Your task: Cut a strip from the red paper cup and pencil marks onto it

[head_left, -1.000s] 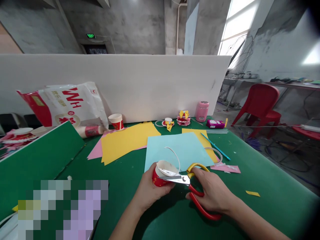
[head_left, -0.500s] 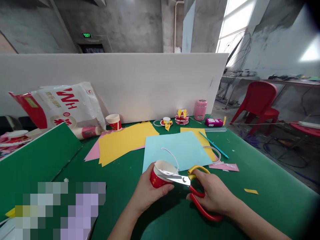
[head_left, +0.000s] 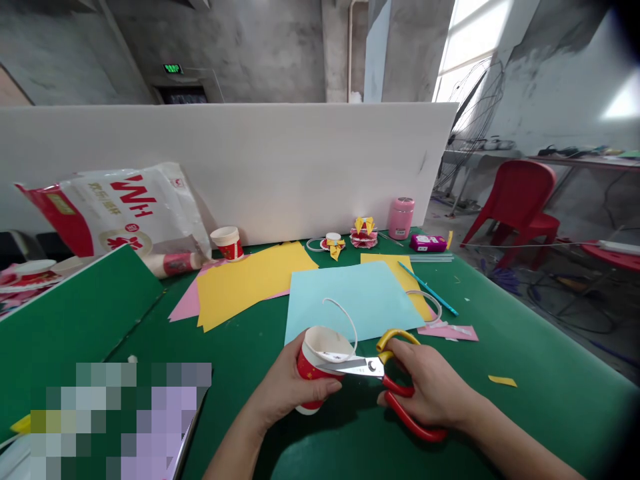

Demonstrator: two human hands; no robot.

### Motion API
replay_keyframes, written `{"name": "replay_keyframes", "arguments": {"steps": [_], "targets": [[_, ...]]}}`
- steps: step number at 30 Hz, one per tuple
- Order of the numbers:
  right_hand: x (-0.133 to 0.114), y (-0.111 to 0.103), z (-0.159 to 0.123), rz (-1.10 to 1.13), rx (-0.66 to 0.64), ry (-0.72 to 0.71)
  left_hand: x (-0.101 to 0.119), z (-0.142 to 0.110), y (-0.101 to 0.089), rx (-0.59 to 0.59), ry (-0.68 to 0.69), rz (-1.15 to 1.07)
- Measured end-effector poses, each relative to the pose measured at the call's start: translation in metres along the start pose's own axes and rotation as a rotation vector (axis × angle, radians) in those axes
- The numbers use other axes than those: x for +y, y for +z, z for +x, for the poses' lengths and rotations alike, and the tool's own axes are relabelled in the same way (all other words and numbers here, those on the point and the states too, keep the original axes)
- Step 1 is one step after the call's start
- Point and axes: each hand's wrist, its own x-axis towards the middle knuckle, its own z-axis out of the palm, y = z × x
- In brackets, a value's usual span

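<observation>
My left hand [head_left: 280,390] is wrapped round a red and white paper cup [head_left: 316,363], holding it tilted above the green table [head_left: 525,413]. A thin white strip of its rim [head_left: 345,315] curls up from the cup's mouth. My right hand [head_left: 430,387] grips scissors with red and yellow handles [head_left: 395,387]. Their steel blades lie across the cup's top edge. The light blue paper sheet [head_left: 350,297] lies just beyond both hands.
Yellow sheets [head_left: 250,280] and pink paper [head_left: 187,303] lie at left. A second paper cup [head_left: 227,242], a white and red bag [head_left: 120,210], small paper ornaments [head_left: 365,233], a pink jar [head_left: 401,218] and a blue pencil [head_left: 427,289] stand near the white board [head_left: 250,160]. A red chair [head_left: 520,207] is at right.
The cup has been turned and lifted a little in my left hand, so more of its side and base shows. The scissors have shifted slightly along the rim.
</observation>
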Motion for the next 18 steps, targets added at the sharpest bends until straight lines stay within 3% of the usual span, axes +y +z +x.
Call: {"name": "replay_keyframes", "arguments": {"steps": [10, 18], "targets": [[-0.001, 0.002, 0.000, -0.050, 0.044, -0.022, -0.007, 0.001, 0.011, 0.037, 0.028, 0.127], [0.002, 0.004, -0.002, -0.015, 0.031, -0.017, -0.008, 0.003, 0.010, 0.079, 0.050, 0.144]]}}
